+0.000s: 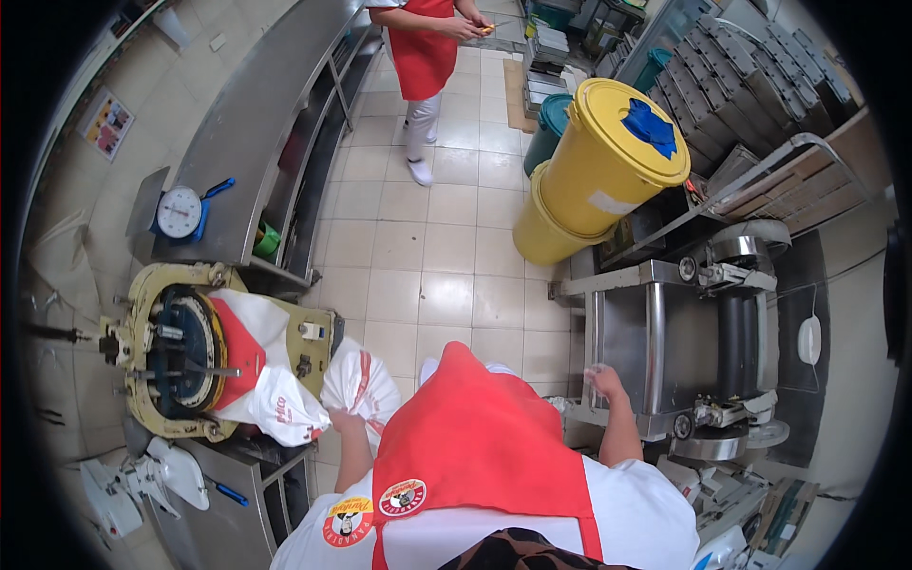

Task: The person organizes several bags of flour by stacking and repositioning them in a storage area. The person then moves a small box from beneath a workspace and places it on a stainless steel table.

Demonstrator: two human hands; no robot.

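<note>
Below, bulging white red-printed sack (pixel 359 385)

Glossy plastic sack (pixel 356 385), brushed steel roller machine (pixel 665 342), shiny yellow plastic bins (pixel 608 157), glazed floor tiles (pixel 437 275).

Two yellow bins (pixel 608 157), two white sacks (pixel 361 385), one scale (pixel 180 211)

The person wears a bright red apron (pixel 475 437) over a white short-sleeved shirt (pixel 636 513). Two round badges (pixel 375 510) with red and yellow rims sit on the chest. The forearms are bare below the sleeves.
</note>
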